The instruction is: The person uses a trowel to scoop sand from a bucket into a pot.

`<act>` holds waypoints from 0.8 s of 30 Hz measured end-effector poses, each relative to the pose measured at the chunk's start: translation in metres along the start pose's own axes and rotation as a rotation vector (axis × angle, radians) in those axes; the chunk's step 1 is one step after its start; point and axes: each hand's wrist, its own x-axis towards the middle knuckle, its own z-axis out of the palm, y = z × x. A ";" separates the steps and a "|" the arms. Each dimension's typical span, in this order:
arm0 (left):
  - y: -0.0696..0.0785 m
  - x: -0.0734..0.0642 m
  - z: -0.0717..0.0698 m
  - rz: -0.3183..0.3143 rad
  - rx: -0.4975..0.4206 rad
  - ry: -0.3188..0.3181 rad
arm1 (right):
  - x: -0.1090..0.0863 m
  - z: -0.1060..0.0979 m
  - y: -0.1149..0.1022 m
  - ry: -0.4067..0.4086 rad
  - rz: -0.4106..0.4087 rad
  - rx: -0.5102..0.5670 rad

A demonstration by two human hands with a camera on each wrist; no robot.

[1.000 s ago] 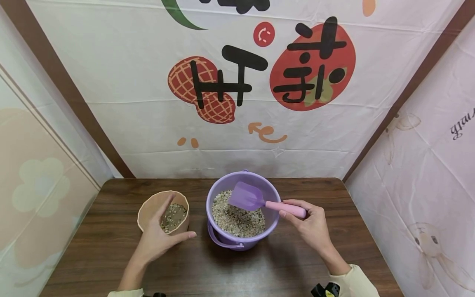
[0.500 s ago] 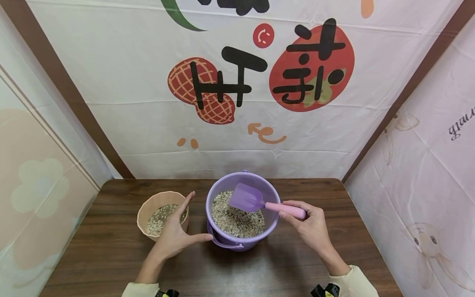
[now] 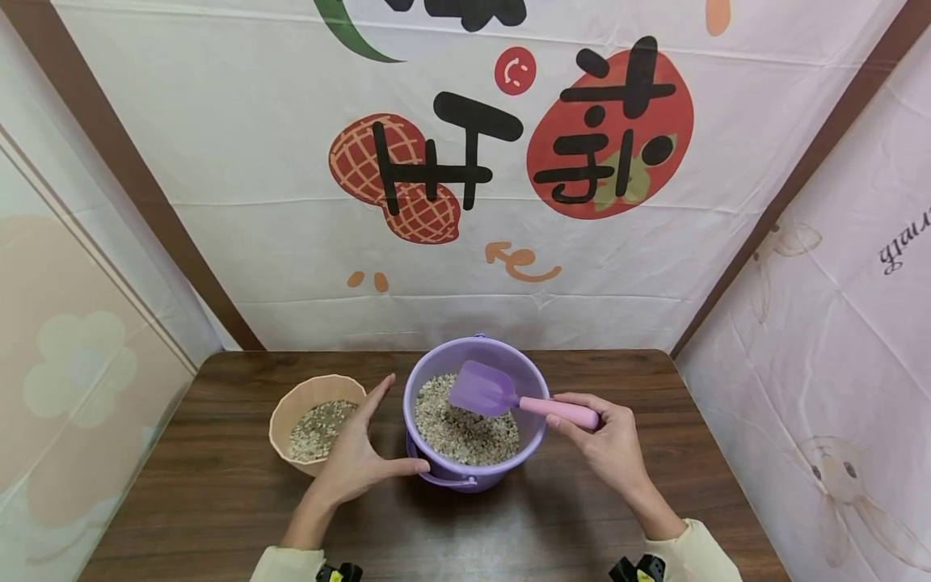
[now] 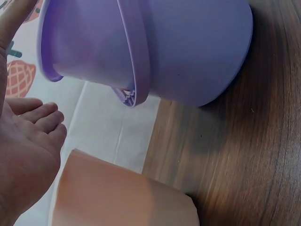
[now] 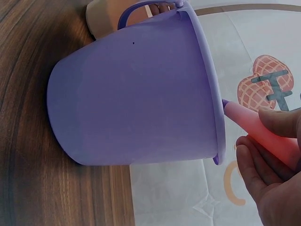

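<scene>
Two bare hands about a purple plastic bucket (image 5: 136,99), upright in the middle of the wooden table (image 3: 451,541) and partly filled with fine gravel (image 3: 465,440). At the bucket's three o'clock, right hand (image 3: 611,444) pinching the pink handle of a toy shovel (image 3: 502,396), thumb above and fingers below, with the purple blade inside the rim, above the gravel and seemingly bare. At eight o'clock, left hand (image 3: 356,465) holding nothing, thumb and fingers spread wide, thumb pointing toward the hanging bail (image 4: 138,47); contact there, impossible to tell. At nine o'clock, just beyond the left hand, a peach pot (image 3: 291,404), with similar gravel inside. Likeliest trouble, as a judgement: grains scattered on the wood, from too quick a lift or swing past the rim. Also possible: a roll of the shovel in so light a pinch, from a hard push into dense gravel, and loss of any load. Worth watching too: a snag of the left thumb in the bail, with a jerk or tilt of the bucket as a result. Last, a nudge to the peach pot toward nine o'clock, from a careless sideways sweep of the left hand, so near its wall.
</scene>
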 end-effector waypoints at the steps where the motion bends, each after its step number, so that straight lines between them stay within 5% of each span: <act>1: 0.000 0.000 0.000 0.000 0.009 0.001 | 0.000 0.000 0.000 0.000 -0.001 -0.002; 15: 0.003 0.003 0.005 -0.025 0.044 -0.024 | 0.000 -0.002 0.000 -0.016 0.008 0.008; 24: 0.005 0.005 0.009 -0.004 -0.020 -0.056 | 0.002 -0.002 0.001 -0.022 -0.016 -0.004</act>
